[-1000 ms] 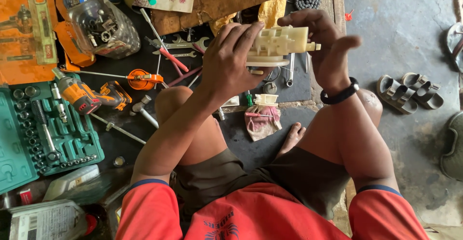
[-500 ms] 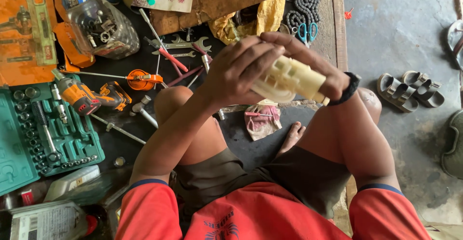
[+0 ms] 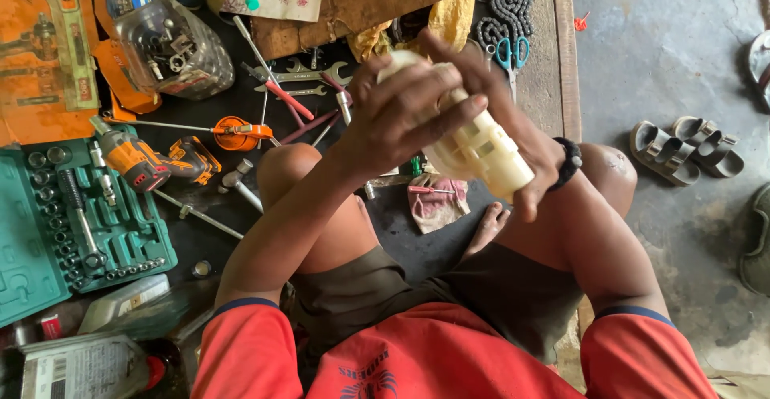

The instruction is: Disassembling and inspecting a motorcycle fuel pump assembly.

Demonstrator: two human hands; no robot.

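grip: both hands are clamping on the cream plastic part [image 3: 480, 152], holding it up in the air over the lap, well clear of the floor

left hand [image 3: 405, 118]: it's wrapping over the top and near side of the part, fingers curling tight across it and hiding a good chunk

right hand [image 3: 513, 138]: it's cupping the part from the far side and underneath, with a black wristband [image 3: 571, 163] showing at the wrist

the part: it's lying tilted, one end pointing to about 11 o'clock, the ribbed end poking out toward 5 o'clock

how far along: looks to me like it's mid-handling, the part is being turned or looked over and no tool is touching it right now, so whatever fitting or fixing it needs seems not done yet. Can't tell if anything's been taken off it, the fingers are covering too much

just below: a pinkish rag [image 3: 437, 202] is lying on the dark floor at 6 o'clock from the hands, near a bare foot [image 3: 485, 229]

further out: red-handled pliers [image 3: 285, 98] and spanners [image 3: 309, 68] are sitting at 10 o'clock, an orange drill [image 3: 132, 158] at 9 o'clock, and a green socket set case [image 3: 76, 222] beyond it at 8 o'clock

right side: blue-handled scissors [image 3: 512, 52] are lying at 1 o'clock, and a pair of sandals [image 3: 682, 152] at 3 o'clock, well apart
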